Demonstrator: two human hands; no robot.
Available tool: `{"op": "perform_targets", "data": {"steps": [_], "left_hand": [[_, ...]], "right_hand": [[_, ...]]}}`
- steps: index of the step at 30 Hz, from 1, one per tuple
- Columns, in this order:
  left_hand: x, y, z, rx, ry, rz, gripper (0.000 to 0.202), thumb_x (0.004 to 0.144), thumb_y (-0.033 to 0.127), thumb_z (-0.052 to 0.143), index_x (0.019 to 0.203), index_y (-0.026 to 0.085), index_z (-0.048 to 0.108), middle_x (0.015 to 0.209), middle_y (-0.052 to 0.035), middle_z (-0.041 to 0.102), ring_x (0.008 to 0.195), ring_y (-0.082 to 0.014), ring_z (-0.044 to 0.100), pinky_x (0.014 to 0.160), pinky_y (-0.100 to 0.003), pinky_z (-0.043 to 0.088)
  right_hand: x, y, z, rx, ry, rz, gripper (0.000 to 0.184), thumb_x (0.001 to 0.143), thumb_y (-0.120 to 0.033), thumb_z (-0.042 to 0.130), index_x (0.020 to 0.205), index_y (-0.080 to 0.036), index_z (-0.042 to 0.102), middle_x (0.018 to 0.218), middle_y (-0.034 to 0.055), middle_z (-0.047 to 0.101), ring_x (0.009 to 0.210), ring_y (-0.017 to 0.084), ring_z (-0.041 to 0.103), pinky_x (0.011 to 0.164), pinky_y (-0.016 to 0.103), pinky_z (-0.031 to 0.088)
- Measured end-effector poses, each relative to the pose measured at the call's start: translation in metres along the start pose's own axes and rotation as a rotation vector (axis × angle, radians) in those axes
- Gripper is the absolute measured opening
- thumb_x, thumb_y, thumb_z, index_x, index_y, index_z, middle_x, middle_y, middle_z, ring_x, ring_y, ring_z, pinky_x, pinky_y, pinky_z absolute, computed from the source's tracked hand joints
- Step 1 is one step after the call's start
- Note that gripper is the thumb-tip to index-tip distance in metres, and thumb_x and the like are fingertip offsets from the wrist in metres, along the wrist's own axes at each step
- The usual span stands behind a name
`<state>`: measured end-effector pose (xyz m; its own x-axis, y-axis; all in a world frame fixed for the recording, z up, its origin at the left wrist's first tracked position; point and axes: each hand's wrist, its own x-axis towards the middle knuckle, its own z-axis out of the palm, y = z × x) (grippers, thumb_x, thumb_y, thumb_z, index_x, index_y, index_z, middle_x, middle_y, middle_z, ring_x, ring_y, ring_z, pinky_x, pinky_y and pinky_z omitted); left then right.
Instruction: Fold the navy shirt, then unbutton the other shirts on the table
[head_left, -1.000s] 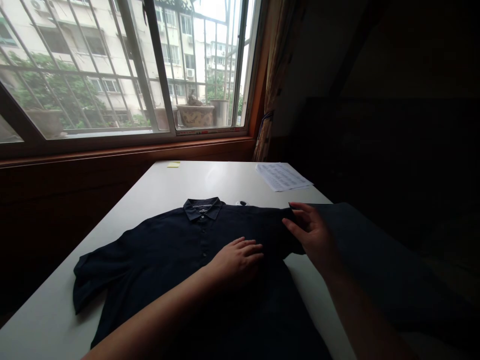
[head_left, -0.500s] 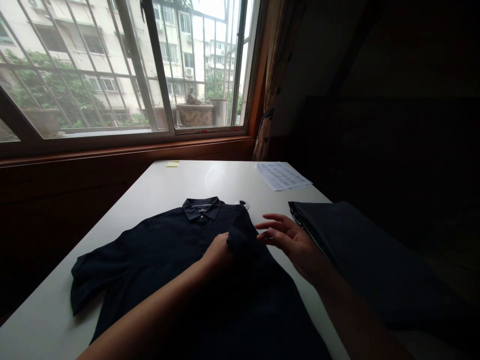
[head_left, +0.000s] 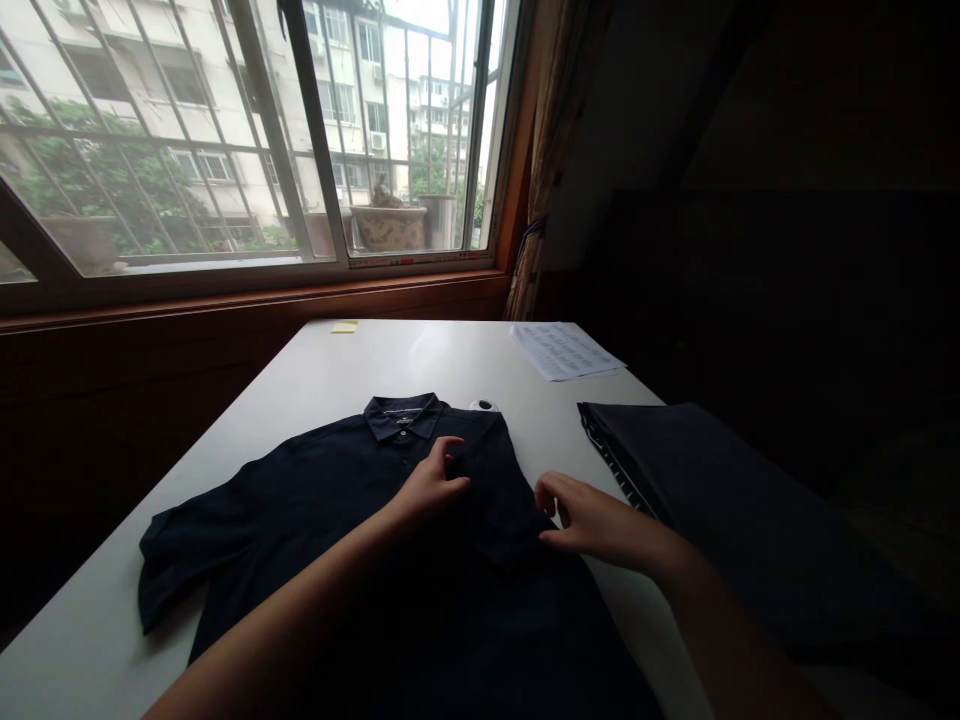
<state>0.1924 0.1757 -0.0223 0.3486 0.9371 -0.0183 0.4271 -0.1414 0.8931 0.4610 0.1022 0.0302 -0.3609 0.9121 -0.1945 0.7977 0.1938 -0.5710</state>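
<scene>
A dark navy collared shirt (head_left: 337, 500) lies front up on the white table, collar toward the window. Its sleeve on the left is spread out, while the one on the right is folded inward over the body. Over the chest, just below the collar, my left hand (head_left: 431, 482) is open, thumb and fingers apart with nothing between them. At the shirt's right edge my right hand (head_left: 589, 512) is open too, its fingers curled and a gap showing before the thumb. Whether its fingertips touch the cloth I cannot tell.
Dark folded cloth (head_left: 735, 500) lies along the right side of the white table (head_left: 255, 405). Printed sheets (head_left: 566, 350) and a yellow sticky note (head_left: 344, 327) are at the far end. A small white round object (head_left: 484, 405) sits behind the shirt's shoulder.
My left hand has let go of the shirt's sleeve and opened. That sleeve now lies flat, folded over the body. My right hand has come down toward the shirt's edge, fingers more curled.
</scene>
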Motion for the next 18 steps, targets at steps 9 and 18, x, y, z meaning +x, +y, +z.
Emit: {"op": "perform_targets", "data": {"steps": [9,18], "left_hand": [[0.002,-0.004,0.002,0.077,0.027,0.09,0.044,0.081,0.019,0.061,0.124,0.022,0.056,0.097,-0.0026,0.066,0.084,-0.0172,0.064,0.076,-0.027,0.051],[-0.016,0.004,0.016,0.847,0.046,0.392,0.039,0.086,0.017,0.056,0.124,0.026,0.061,0.126,-0.0107,0.059,0.113,-0.0297,0.054,0.09,-0.042,0.051]], "right_hand": [[0.0,0.022,0.0,-0.133,-0.062,0.128,0.018,0.069,-0.008,0.059,0.079,-0.021,0.053,0.084,0.0006,0.062,0.073,0.017,0.054,0.059,0.025,0.032],[0.003,0.027,0.001,-0.127,-0.07,0.072,0.015,0.072,-0.008,0.057,0.08,-0.021,0.054,0.084,0.0009,0.062,0.074,0.017,0.055,0.061,0.026,0.033]]}}
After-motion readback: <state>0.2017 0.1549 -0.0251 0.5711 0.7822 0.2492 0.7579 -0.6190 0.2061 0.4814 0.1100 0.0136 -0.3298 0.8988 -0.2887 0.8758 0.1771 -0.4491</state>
